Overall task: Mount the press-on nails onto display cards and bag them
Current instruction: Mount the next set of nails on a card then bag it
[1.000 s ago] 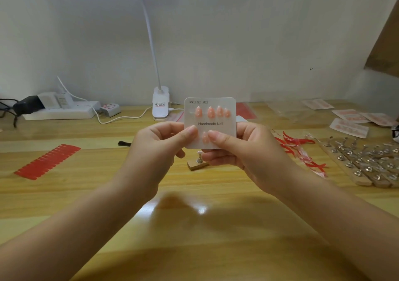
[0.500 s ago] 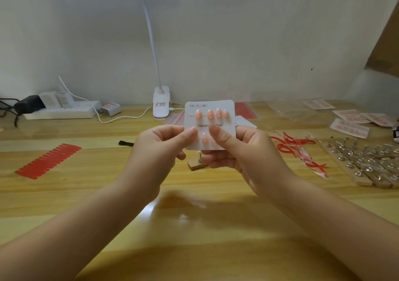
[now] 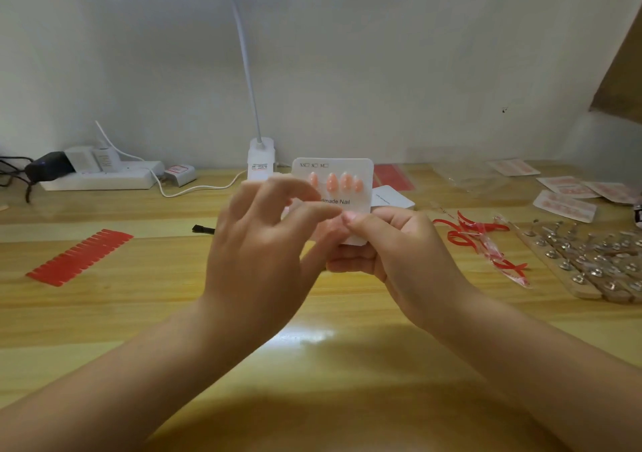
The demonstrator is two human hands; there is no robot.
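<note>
The right hand (image 3: 392, 253) gripped the lower edge of the white display card (image 3: 361, 173), thumb on its face, holding it upright above the wooden surface (image 3: 139, 312). The left hand (image 3: 257, 253) hung in front of the card with fingers loosely curled, forefinger reaching to the right thumb; whether it pinched anything I could not tell. Four pink nails (image 3: 331, 182) sat on the card. Far back stood a lamp base (image 3: 260, 158); left lay a red strip sheet (image 3: 80, 257), right a wooden rack of nail stands (image 3: 590, 260).
</note>
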